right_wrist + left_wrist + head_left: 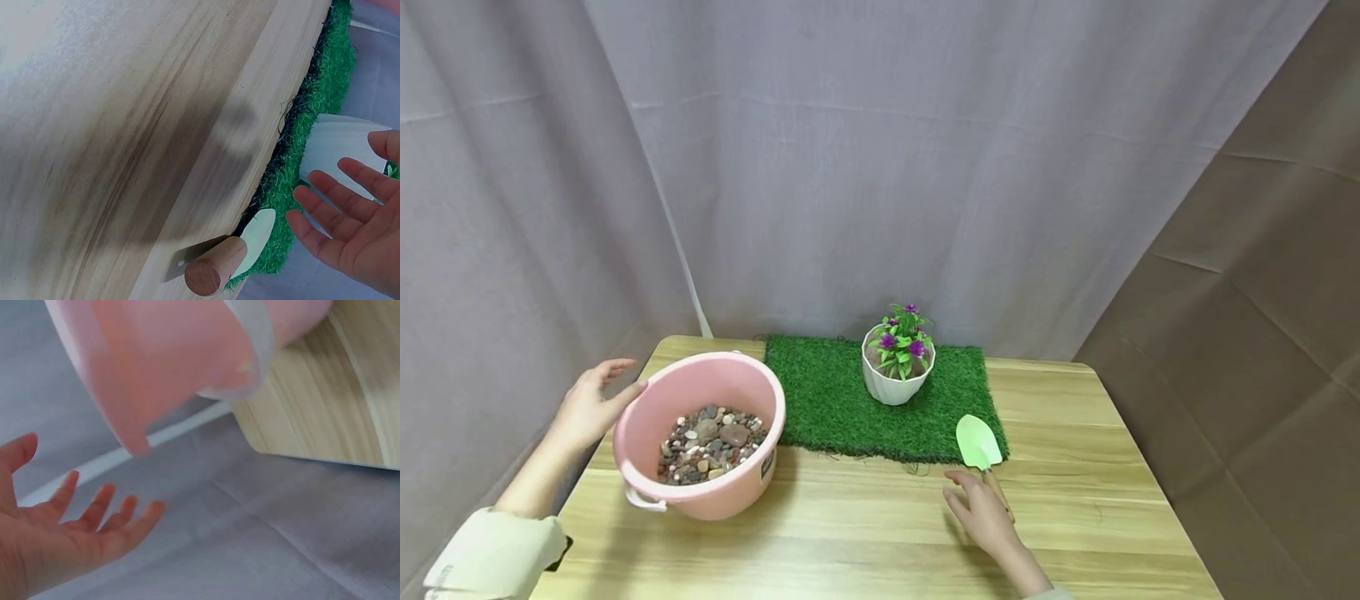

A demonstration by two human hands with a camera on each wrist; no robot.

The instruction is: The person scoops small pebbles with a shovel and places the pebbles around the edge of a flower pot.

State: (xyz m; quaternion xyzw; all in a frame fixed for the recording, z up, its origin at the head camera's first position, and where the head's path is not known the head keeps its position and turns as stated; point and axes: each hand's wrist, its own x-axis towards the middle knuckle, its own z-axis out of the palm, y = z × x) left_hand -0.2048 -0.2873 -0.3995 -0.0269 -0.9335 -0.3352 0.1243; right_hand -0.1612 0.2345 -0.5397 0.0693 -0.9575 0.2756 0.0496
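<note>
A pink tub (722,500) with pebbles (711,446) in its bottom stands at the table's left. My left hand (591,408) is beside its left rim, fingers spread; the left wrist view shows a gap between the hand (81,531) and the tub (156,369). Over the table at the right, my right hand (988,517) is just left of a hand trowel (977,442) with a pale green blade and wooden handle (215,269). Its fingers are apart and hold nothing. The trowel's blade lies on the front right corner of the turf mat.
A green artificial turf mat (827,408) lies along the back of the wooden table (865,533). On it stands a white pot (891,387) with a purple-flowered plant (902,342). Grey curtains (880,167) hang behind the table and on its left; brown cloth (1247,317) hangs at right.
</note>
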